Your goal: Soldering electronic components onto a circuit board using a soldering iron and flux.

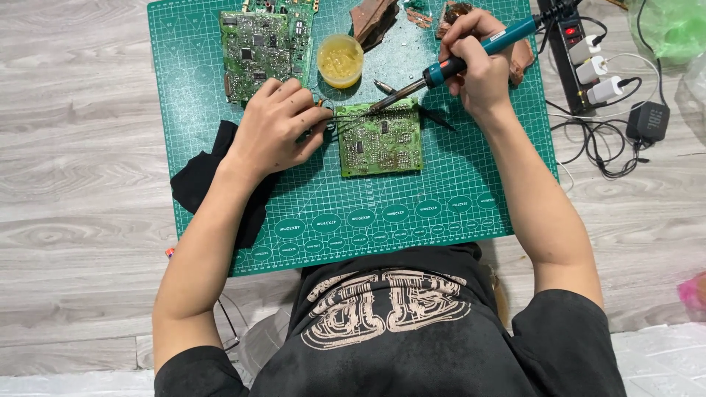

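On green mat [441, 206], hands [276, 129] soldering board [380, 140] mid-mat

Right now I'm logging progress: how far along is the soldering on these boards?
Done: nothing can be judged finished. In hand: the right hand holds the iron, tip on the small board's top edge; the left hand holds tweezers there. Left: the big board lies untouched beside the flux tub.
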